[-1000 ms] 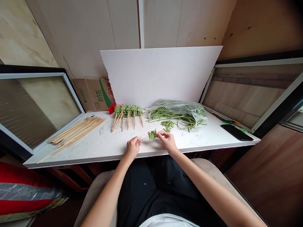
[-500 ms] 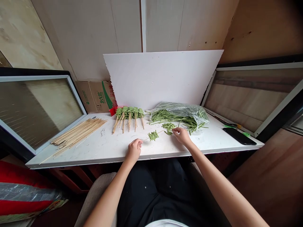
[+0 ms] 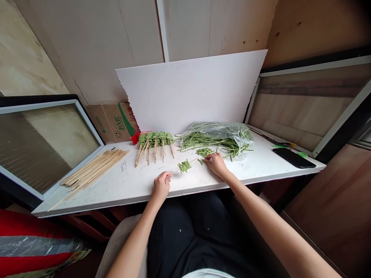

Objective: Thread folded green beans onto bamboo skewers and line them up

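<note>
My left hand [image 3: 161, 183] is closed around the lower end of a thin wooden skewer [image 3: 175, 171], tilted up to the right. A row of cut green bean pieces [image 3: 184, 166] is threaded side by side across the skewer, and its bare tip points toward the loose pieces. My right hand [image 3: 216, 165] is low over the table, its fingertips pinched at a cut green bean piece [image 3: 201, 161]. Just behind those fingers lies a small pile of cut pieces [image 3: 204, 151]. The fingers partly hide what they grip.
Finished bean skewers [image 3: 156, 138] are stacked at the back, sticks forward. Bare skewers [image 3: 94, 170] lie spread on the left. A clear plastic bag [image 3: 223, 130] with long green beans stands behind my right hand. A black phone [image 3: 293, 158] lies at the right, and a white board [image 3: 191, 92] leans behind.
My right hand has moved slightly left and down to the loose bean pieces, away from the skewer's tip. My left hand still holds the skewer, now tilted more steeply. The whole view has rotated a little.
</note>
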### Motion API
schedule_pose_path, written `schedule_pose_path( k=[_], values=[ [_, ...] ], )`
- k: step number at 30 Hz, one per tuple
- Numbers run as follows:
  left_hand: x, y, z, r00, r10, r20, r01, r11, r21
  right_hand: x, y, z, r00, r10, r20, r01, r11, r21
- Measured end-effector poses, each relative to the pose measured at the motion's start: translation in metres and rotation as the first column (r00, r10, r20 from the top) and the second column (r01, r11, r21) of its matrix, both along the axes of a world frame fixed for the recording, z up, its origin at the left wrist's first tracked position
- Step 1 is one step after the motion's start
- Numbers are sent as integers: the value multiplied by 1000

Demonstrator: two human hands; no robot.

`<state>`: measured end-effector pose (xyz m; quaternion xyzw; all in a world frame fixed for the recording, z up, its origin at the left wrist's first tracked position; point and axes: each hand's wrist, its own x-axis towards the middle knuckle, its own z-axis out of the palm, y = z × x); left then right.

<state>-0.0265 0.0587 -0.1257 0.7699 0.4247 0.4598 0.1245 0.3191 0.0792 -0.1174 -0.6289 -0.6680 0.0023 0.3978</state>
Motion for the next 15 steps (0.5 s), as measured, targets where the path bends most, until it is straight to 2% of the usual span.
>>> schedule_pose_path(
  k=[4, 9, 13, 15],
  values=[
    [-1, 0, 1, 1000, 0, -12, 0, 1000, 9, -4, -13, 8, 986, 117, -115, -117, 993, 9],
    [-2, 2, -4, 1000, -9, -10, 9, 1000, 20, -7, -23, 14, 939, 114, -323, -98, 993, 66],
    [-1, 4, -9, 1000, -19, -21, 19, 999, 39, -9, -24, 16, 801, 102, -590, -119, 993, 10],
    [-1, 4, -9, 999, -28, -33, 29, 998, 51, -11, -27, 19, 712, 129, -691, -185, 983, -8]
  ],
)
